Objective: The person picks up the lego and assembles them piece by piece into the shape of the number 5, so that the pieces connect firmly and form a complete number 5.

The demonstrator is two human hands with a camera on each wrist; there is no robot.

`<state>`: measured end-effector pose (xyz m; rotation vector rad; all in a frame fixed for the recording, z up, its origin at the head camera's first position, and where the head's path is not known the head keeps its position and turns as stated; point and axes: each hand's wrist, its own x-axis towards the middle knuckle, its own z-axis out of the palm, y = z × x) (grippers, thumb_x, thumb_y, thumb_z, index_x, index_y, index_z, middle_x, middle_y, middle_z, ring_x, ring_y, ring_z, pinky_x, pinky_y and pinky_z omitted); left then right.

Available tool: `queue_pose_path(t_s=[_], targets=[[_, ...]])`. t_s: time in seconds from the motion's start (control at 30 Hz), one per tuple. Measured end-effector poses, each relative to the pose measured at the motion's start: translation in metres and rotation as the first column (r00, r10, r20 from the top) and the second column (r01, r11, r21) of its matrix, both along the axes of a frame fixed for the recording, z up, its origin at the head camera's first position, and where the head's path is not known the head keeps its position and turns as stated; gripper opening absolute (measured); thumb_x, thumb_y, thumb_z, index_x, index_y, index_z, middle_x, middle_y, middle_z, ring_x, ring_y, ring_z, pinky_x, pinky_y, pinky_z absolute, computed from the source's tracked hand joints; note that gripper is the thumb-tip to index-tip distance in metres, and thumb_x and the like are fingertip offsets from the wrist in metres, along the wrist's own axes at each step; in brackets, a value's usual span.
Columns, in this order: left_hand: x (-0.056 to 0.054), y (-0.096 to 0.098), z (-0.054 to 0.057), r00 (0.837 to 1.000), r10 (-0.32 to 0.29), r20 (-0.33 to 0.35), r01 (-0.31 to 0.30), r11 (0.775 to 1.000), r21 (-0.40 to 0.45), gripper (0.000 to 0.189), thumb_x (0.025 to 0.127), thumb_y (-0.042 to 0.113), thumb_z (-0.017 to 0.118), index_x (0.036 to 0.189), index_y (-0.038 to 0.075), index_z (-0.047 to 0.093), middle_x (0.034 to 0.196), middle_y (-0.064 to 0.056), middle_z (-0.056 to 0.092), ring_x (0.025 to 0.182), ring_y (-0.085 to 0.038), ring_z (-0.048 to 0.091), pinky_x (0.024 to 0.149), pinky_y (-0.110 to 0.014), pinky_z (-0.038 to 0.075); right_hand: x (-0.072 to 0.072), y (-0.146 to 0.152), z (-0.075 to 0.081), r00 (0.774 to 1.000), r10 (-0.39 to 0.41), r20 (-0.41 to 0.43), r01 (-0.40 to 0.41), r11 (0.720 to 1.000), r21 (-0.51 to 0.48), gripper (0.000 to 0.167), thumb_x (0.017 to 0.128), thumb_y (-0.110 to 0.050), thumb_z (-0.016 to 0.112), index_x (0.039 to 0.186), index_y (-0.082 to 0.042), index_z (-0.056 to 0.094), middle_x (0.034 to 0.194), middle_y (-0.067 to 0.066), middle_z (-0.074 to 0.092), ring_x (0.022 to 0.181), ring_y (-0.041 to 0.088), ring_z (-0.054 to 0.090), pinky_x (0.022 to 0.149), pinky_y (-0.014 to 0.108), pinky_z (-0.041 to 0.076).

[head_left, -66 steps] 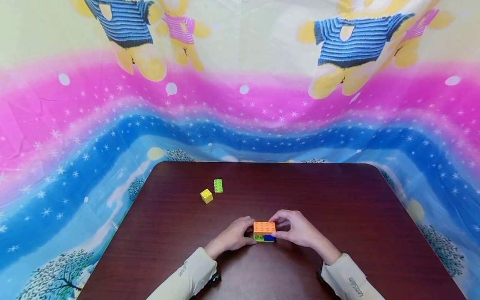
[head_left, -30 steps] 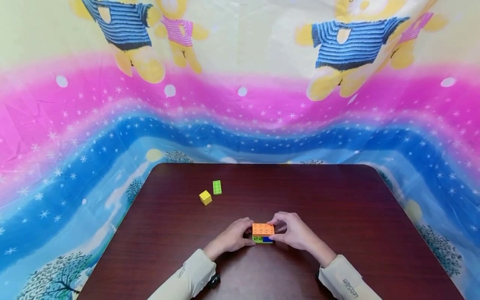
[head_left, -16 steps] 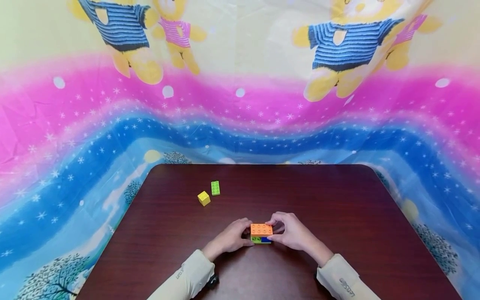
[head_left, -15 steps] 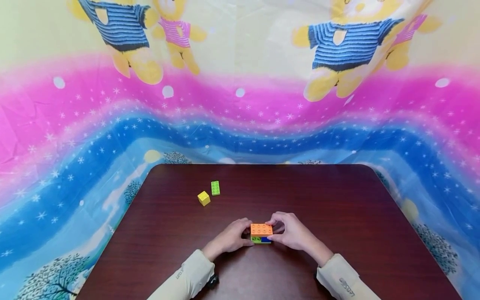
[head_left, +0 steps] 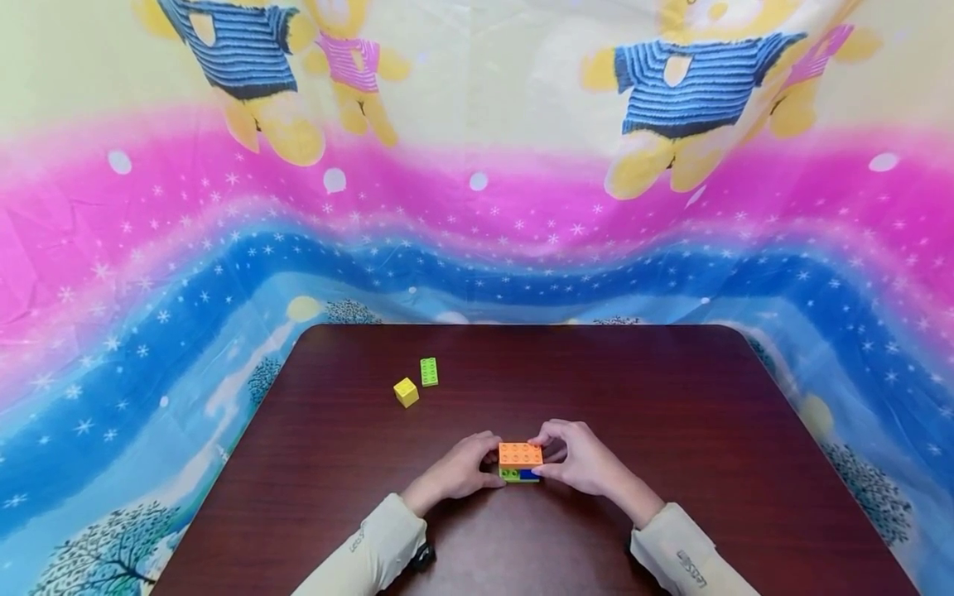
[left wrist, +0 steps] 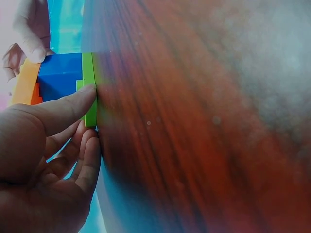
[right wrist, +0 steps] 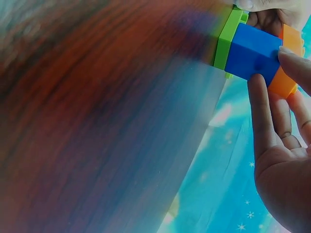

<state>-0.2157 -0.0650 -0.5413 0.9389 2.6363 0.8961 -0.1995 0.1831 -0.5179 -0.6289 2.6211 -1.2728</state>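
Observation:
A small stack of toy building bricks stands on the table between my hands. Its base is a thin green plate [left wrist: 88, 109], with a blue brick [right wrist: 252, 53] on one end of it. On top lies an orange brick [head_left: 520, 454], overhanging the bare green studs. My left hand [head_left: 464, 468] pinches the green plate between thumb and fingers at its left end. At the other side, my right hand [head_left: 589, 459] grips the orange brick; its thumb lies at the seam with the blue brick, and one fingertip touches the blue side.
A yellow cube-shaped brick [head_left: 406, 392] and a second green plate [head_left: 429, 372] lie farther back on the left of the dark brown table [head_left: 633, 372]. Behind the table's far edge hangs a printed curtain [head_left: 477, 232].
The whole head view has shifted slightly. Both hands keep hold of the stack in nearly the same place, and the loose bricks lie as before.

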Motion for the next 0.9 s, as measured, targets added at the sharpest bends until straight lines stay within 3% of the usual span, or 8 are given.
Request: queue_pose_path(t_s=[0.27,0.53,0.73,0.9], targets=[[-0.003,-0.001,-0.003,1.000,-0.003,0.025,0.003,1.000,0.006,0.032,0.086,0.018,0.086,0.110,0.015,0.066,0.097,0.004,0.060,0.090,-0.006,0.057,0.083,-0.020,0.051,-0.001,0.001,0.001,1.000,0.003,0.005,-0.003,1.000,0.009,0.031,0.080,-0.009,0.089,0.100,-0.020,0.069,0.110,0.002,0.070,0.095,0.020,0.073,0.078,0.030,0.064],[-0.006,-0.013,0.000,0.998,-0.007,0.060,0.001,0.995,0.104,0.037,0.087,0.016,0.085,0.119,0.013,0.067,0.109,0.000,0.064,0.101,-0.013,0.064,0.091,-0.027,0.056,0.000,0.001,0.002,1.000,0.000,0.030,0.000,1.000,0.007,0.031,0.081,-0.009,0.089,0.102,-0.021,0.068,0.111,0.001,0.069,0.097,0.019,0.073,0.079,0.031,0.063],[-0.016,-0.029,0.010,0.999,0.050,0.014,-0.052,0.982,0.180,0.036,0.093,0.015,0.079,0.126,0.008,0.067,0.118,-0.008,0.065,0.110,-0.025,0.065,0.097,-0.043,0.056,-0.001,0.002,0.001,1.000,-0.009,0.028,0.009,1.000,0.020,0.032,0.081,-0.010,0.089,0.104,-0.020,0.069,0.112,0.000,0.069,0.097,0.017,0.071,0.079,0.031,0.064],[-0.028,-0.045,0.021,0.986,0.162,-0.041,-0.150,0.967,0.205,0.037,0.095,0.012,0.076,0.130,0.006,0.065,0.122,-0.012,0.065,0.113,-0.030,0.064,0.099,-0.051,0.054,0.000,0.001,0.001,1.000,-0.010,0.019,0.009,1.000,0.019,0.032,0.080,-0.010,0.089,0.103,-0.020,0.069,0.113,0.001,0.070,0.097,0.017,0.071,0.079,0.031,0.064]])
